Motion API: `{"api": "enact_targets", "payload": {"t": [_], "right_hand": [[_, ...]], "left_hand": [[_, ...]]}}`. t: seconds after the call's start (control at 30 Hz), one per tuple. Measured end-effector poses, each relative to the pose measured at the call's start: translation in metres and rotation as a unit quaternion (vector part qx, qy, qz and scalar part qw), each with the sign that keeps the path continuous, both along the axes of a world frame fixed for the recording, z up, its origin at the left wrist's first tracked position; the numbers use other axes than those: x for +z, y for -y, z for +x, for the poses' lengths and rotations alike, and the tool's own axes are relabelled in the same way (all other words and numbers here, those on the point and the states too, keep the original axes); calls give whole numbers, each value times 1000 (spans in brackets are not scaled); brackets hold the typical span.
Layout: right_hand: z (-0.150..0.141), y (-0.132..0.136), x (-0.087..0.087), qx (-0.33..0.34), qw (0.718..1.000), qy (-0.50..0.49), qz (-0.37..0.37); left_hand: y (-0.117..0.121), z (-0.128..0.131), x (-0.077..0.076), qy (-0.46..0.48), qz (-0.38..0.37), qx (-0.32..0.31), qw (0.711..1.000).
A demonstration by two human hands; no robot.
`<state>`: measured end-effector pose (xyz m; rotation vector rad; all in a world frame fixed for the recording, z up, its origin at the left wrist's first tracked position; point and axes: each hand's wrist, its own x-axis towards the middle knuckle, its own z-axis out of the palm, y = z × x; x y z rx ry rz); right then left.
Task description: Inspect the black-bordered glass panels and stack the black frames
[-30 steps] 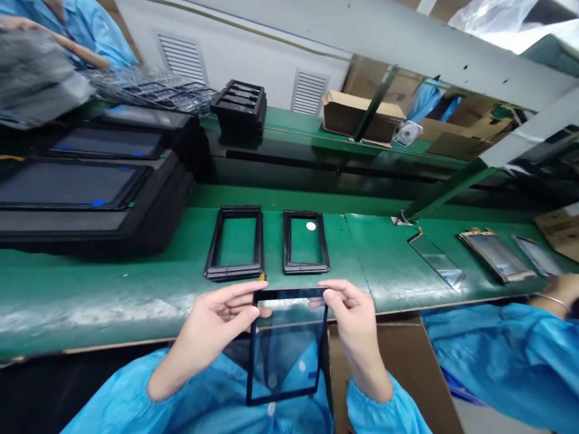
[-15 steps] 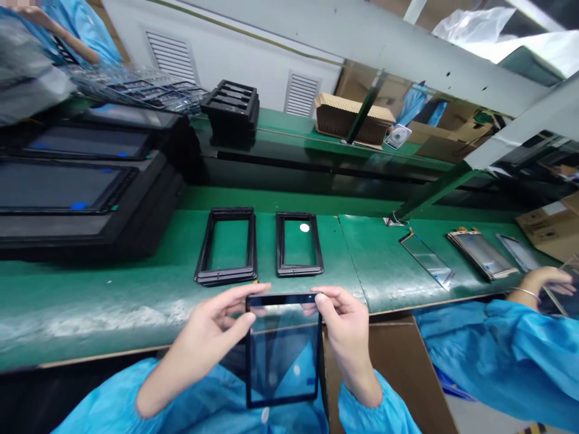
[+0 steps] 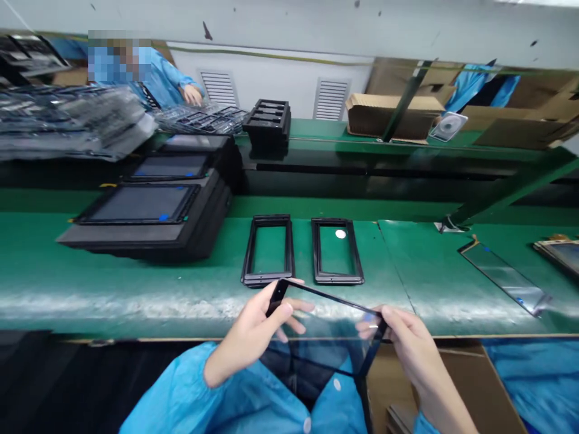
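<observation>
A clear glass touch panel with a black border (image 3: 323,328) is held tilted over my lap, just in front of the bench edge. My left hand (image 3: 266,319) grips its left end, thumb on the near face and fingers behind. At the opposite end my right hand (image 3: 404,331) pinches the border near the upper right corner. Beyond the panel, two stacks of black rectangular frames lie on the green bench: a left stack (image 3: 248,256) and a right stack (image 3: 315,256). A round white sticker (image 3: 340,234) shows inside the right stack's opening.
Black foam trays (image 3: 131,235) bearing dark panels are piled at left, near clear plastic trays (image 3: 67,120). One glass panel (image 3: 502,271) lies at right beside a green post (image 3: 511,187). A co-worker (image 3: 167,78) is across the bench; a cardboard box (image 3: 434,386) stands below.
The panel has turned from upright to sideways, and my hands now hold its two ends. My view has swung left and levelled. The right-hand neighbour's hand has left view.
</observation>
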<state>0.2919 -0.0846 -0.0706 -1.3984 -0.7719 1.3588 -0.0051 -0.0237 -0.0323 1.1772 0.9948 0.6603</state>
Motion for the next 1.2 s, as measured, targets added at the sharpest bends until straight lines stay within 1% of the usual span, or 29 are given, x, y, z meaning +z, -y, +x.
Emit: {"api": "enact_targets", "payload": {"t": [0.1,0.23,0.3,0.4,0.53,0.67,0.73,0.8,0.83,0.87,0.9,0.93,0.97,1.0,1.03,1.07,1.1,1.13,1.17,1.2], "right_hand": [[-6,-1,-4,-71,997,10,19],[-22,-3,4,-108,989,81,56],[-27,-3,8,-118,985,103,69],[-29,-2,14,-127,985,94,69],[-31,0,21,-108,987,93,67],[-33,3,20,-133,982,110,83],[-33,4,18,-143,982,83,90],[-33,6,17,-135,985,49,91],[-33,6,18,-130,987,42,89],[-34,7,19,-126,987,45,87],[-34,8,20,-125,987,56,86],[-36,10,22,-126,986,70,87],[-38,11,24,-126,985,82,88],[-40,12,26,-124,984,91,90],[-42,14,27,-118,984,99,91],[-44,15,27,-111,984,105,92],[-46,16,27,-102,984,111,91],[-48,18,27,-96,985,114,91],[-50,19,26,-93,985,115,90],[-51,20,25,-91,985,115,89]], "left_hand": [[4,2,-8,16,-4,40,999],[8,4,-14,12,-6,63,998],[9,5,-16,13,-8,82,996],[11,4,-18,11,-13,103,995],[11,2,-18,-1,-19,83,996],[14,2,-19,-2,-21,89,996],[15,2,-22,2,-22,97,995],[14,2,-24,-2,-15,97,995],[13,1,-24,-9,0,97,995],[12,1,-23,-21,32,105,994],[9,0,-21,-44,82,117,989],[6,0,-18,-77,152,129,977],[2,1,-13,-117,232,129,957],[-2,2,-8,-157,309,109,932],[-7,3,-3,-191,372,69,906],[-13,5,2,-213,413,15,885],[-18,7,7,-222,433,-41,872],[-23,9,10,-222,437,-88,867],[-27,11,13,-218,430,-121,868],[-30,13,14,-214,420,-138,871]]}}
